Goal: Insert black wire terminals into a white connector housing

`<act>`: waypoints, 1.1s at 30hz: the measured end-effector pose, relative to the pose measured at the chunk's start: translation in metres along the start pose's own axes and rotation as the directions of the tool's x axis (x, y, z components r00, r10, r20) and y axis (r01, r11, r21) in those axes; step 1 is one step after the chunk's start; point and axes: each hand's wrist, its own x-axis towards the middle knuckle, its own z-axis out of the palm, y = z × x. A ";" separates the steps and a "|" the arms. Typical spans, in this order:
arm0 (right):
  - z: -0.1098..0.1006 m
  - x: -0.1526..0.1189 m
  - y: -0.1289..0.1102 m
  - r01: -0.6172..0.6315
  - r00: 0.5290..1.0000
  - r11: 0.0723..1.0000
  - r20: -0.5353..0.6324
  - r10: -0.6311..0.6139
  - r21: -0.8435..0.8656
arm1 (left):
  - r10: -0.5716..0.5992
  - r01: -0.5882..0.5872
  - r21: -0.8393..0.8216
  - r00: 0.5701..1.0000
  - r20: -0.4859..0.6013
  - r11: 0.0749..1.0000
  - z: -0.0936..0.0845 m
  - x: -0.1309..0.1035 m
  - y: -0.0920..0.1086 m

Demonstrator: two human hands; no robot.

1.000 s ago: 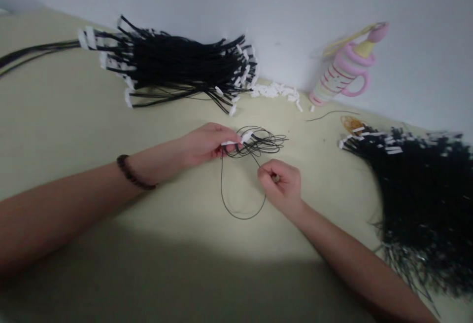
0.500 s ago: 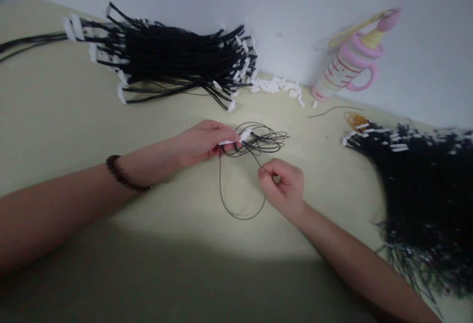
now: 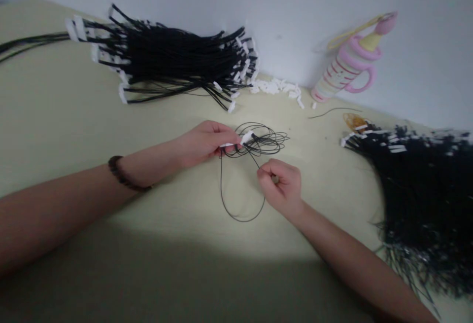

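My left hand (image 3: 209, 140) pinches small white pieces with thin black cord running through them, near the middle of the view. One white piece (image 3: 247, 137) shows just past its fingertips. Loops of black cord (image 3: 271, 141) fan out to the right of that piece. My right hand (image 3: 281, 183) is closed in a pinch on a strand of the cord, lower and to the right. Between both hands a single wide loop (image 3: 222, 190) hangs toward the front over the table. A dark beaded bracelet (image 3: 123, 177) circles my left wrist.
A black cord bundle with white ends (image 3: 181, 56) lies at the back left. Small white pieces (image 3: 275, 86) and a pink-and-white cup (image 3: 342, 71) are by the wall. At right lie orange bands (image 3: 354, 121) and a large black cord pile (image 3: 424, 190).
Both hands keep their grip and have barely moved. The view has shifted very slightly; the hanging loop looks nearly the same.
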 end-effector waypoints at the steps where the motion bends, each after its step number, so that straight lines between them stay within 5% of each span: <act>1: 0.000 0.000 0.000 0.002 1.000 1.000 0.013 -0.002 0.008 | 0.020 -0.020 0.029 1.000 -0.007 0.999 0.001 -0.001 0.000; 10: -0.002 -0.001 0.004 -0.095 0.993 0.991 0.078 0.088 0.094 | 0.200 -0.190 0.341 0.980 0.008 0.921 0.003 -0.005 0.005; 23: 0.000 0.001 0.006 -0.001 0.990 0.999 0.142 0.006 -0.036 | 0.347 -0.344 0.479 0.934 0.086 0.808 0.017 -0.015 -0.005; 33: 0.001 0.002 0.008 -0.046 0.990 0.999 0.131 0.049 -0.023 | 0.339 -0.322 0.419 0.940 0.038 0.849 0.024 -0.016 -0.016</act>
